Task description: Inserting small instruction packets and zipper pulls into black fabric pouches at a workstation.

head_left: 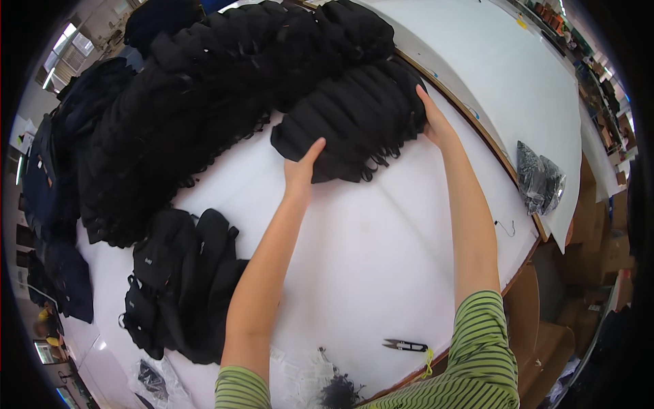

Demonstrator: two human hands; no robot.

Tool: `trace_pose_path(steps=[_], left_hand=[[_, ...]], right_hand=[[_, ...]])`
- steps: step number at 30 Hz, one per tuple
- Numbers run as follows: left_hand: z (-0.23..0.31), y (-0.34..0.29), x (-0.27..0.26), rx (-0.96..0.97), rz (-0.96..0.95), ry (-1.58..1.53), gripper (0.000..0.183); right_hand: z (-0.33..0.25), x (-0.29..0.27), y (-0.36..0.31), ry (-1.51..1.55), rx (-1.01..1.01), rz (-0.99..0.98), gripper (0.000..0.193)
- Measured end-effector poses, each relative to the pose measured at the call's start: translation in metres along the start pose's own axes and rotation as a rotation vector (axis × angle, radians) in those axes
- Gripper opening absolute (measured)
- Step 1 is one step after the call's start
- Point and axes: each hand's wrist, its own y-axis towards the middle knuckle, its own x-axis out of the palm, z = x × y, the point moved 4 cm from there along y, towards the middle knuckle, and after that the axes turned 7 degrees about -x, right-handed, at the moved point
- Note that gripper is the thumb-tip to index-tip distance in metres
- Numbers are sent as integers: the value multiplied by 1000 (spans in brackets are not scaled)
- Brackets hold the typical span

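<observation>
Between my two hands is a row of black fabric pieces (pixel 354 112), packed side by side, with short straps and loops hanging from its near edge. My left hand (pixel 304 165) grips the row's near left end, thumb on top and fingers hidden behind the cloth. At its right end my right hand (pixel 430 121) presses in, thumb up along the side and its other fingers mostly out of sight. Just behind lies a much longer, curved pile of similar black pieces (pixel 204 82), touching the row.
Several loose black bags (pixel 180 279) lie left of my left forearm. Thread snips (pixel 405 345) with a yellow cord rest near the table's front edge, beside dark thread scraps (pixel 340 392). A wooden strip (pixel 477 126) edges the white table; a clear-wrapped black bundle (pixel 538 178) sits beyond it.
</observation>
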Motion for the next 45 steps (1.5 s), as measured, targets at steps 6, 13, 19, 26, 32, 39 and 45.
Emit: trace_pose_path(steps=[6, 13, 19, 26, 32, 39, 45], left_hand=[[19, 28, -7, 128, 132, 216, 88], [80, -55, -111, 312, -16, 1178, 68], [147, -168, -256, -222, 185, 1660, 53], [133, -341, -181, 451, 61, 1547, 45], [97, -521, -183, 209, -309, 1120, 40], [11, -624, -322, 124, 617, 1256, 46], [-48, -648, -318, 39, 737, 1200, 72]], right_hand=[[6, -15, 53, -178, -236, 395, 102], [9, -64, -16, -977, -454, 720, 76], [28, 22, -245, -1193, -601, 190, 51], [83, 117, -438, -984, -473, -126, 24], [101, 166, -499, -892, -606, -209, 14], [121, 225, -554, -976, -666, -568, 14], [149, 247, -580, -1114, -742, -877, 23]])
